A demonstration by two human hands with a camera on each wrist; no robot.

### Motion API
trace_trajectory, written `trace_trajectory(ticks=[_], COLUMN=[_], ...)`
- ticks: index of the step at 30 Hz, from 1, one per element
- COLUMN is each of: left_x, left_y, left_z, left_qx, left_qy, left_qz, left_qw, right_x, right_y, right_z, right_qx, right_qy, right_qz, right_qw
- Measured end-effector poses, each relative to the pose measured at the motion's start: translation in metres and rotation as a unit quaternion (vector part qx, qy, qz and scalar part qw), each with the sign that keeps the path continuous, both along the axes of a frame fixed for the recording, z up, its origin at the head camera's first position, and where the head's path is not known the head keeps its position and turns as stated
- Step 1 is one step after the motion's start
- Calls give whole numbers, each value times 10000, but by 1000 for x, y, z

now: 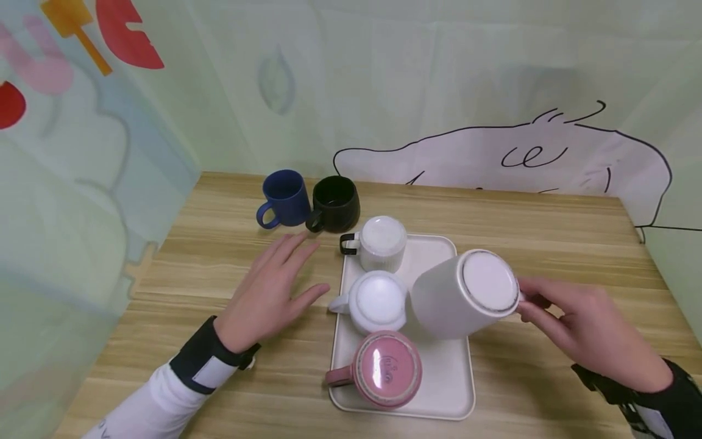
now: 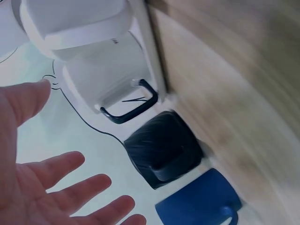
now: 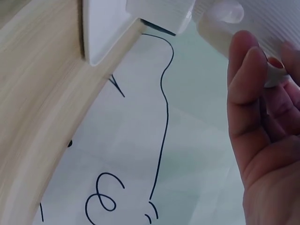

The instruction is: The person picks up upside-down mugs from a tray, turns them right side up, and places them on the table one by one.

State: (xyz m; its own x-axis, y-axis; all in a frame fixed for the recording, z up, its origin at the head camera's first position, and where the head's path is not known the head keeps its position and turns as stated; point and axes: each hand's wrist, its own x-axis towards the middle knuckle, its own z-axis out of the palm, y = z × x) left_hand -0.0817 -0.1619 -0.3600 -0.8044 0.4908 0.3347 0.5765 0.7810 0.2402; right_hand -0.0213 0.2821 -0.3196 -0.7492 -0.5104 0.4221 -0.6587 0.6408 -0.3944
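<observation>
My right hand (image 1: 589,329) pinches the handle of a large white ribbed mug (image 1: 439,299), tilted with its base up and toward me, over the right part of a white tray (image 1: 446,390). On the tray's left side three mugs stand upside down in a column: a white mug with a black-edged handle (image 1: 382,244), a plain white mug (image 1: 379,303) and a pink mug (image 1: 387,369). Their handles point left. My left hand (image 1: 269,292) is held with fingers spread, left of the tray and touching no mug. In the right wrist view, fingers curl at the ribbed mug's handle.
Behind my left hand, a blue mug (image 1: 286,198) and a black mug (image 1: 336,204) stand upright side by side on the wooden table (image 1: 548,231). A pale cloth backdrop (image 1: 384,79) with line drawings rises at the table's back edge.
</observation>
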Motion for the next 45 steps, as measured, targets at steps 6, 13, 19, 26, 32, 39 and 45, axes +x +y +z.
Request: trace_trajectory(ticks=[6, 13, 19, 26, 32, 39, 45], left_x=[-4, -11, -18, -26, -33, -42, -49], left_y=[11, 30, 50, 77, 99, 113, 119], left_z=[11, 23, 30, 38, 43, 43, 44], left_qx=[326, 824, 1633, 2770, 3485, 3982, 4429], left_qy=[-88, -423, -930, -1659, -2131, -1958, -2004], left_qz=[-148, -378, -812, -1213, -1311, -1170, -1177], left_qw=[9993, 9950, 9788, 9386, 9033, 8885, 8659], right_x=[-14, -35, -53, -70, -81, -87, -95], right_y=[-10, -26, -43, -68, -91, -112, -122], right_z=[3, 1, 1, 2, -1, -4, -9], right_qx=[-509, -1388, -2199, -3579, -4284, -4807, -5259], right_qy=[-331, -320, -462, -1177, -1690, -2167, -2558], right_qz=[-319, -417, -371, 143, 575, 659, 770], right_qw=[9976, 9889, 9737, 9262, 8858, 8471, 8075])
